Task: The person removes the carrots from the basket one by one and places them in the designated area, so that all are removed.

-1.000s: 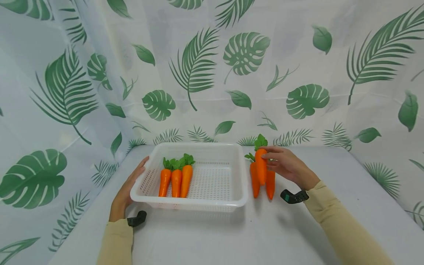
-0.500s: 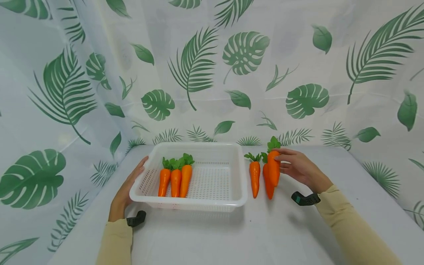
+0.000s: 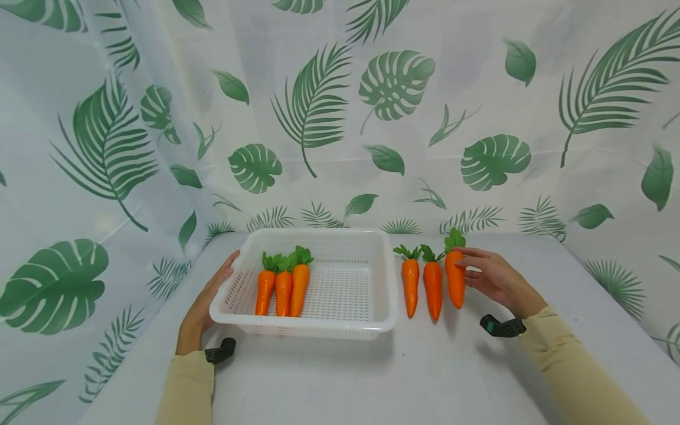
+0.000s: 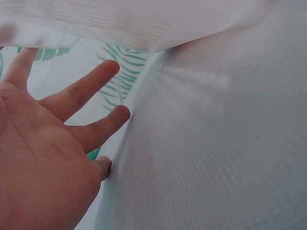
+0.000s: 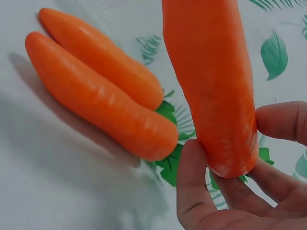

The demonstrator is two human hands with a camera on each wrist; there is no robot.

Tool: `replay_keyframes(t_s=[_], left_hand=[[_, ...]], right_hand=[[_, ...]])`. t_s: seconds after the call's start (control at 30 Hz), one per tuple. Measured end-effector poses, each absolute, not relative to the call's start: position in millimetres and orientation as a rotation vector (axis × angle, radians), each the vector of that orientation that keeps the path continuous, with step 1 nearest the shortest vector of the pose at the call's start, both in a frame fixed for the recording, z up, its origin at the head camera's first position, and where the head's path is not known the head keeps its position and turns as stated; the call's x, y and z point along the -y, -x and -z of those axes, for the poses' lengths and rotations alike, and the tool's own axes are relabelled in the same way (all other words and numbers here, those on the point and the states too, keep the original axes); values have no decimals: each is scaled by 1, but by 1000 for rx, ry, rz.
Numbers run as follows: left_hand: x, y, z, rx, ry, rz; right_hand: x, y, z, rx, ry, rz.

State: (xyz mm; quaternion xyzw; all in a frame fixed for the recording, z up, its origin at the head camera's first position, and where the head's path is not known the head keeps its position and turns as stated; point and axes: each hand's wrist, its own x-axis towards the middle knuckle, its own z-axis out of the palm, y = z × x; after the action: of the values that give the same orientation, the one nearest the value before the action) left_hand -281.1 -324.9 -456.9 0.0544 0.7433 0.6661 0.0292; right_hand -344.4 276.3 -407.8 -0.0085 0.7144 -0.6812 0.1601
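Note:
My right hand (image 3: 496, 278) pinches a carrot (image 3: 455, 280) near its leafy top, between thumb and fingers. In the right wrist view the held carrot (image 5: 213, 91) is upright in the frame, clear of the two behind it. Just left of it a middle carrot (image 3: 432, 289) and another carrot (image 3: 410, 286) lie side by side on the white table. At the left end of a white plastic basket (image 3: 303, 328), my left hand (image 3: 207, 298) rests along the wall. Spread, fairly straight fingers (image 4: 91, 86) show under the basket's rim in the left wrist view.
Inside the basket, three carrots (image 3: 283, 292) with green tops lie together on the left side of the perforated floor. A leaf-print curtain (image 3: 340, 118) hangs behind the table (image 3: 372, 383) and along its left side.
My right hand has carried its carrot rightward from over the two lying carrots and lowered it slightly, leaving both uncovered. The left hand and basket have stayed put.

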Motion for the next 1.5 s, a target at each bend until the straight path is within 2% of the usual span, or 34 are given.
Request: replay_keyframes(t_s=[0.6,1.03,1.5], left_hand=[[322,279,458,-2328,-154,-2051],[322,279,456,-2301,-186,-2065],[322,279,455,-2310,-183,-2061]], right_hand=[[-294,354,431,-2176,-52,1799],[-295,364,442,-2322,82,1682],[-283,369,445,-2466,78,1539]])
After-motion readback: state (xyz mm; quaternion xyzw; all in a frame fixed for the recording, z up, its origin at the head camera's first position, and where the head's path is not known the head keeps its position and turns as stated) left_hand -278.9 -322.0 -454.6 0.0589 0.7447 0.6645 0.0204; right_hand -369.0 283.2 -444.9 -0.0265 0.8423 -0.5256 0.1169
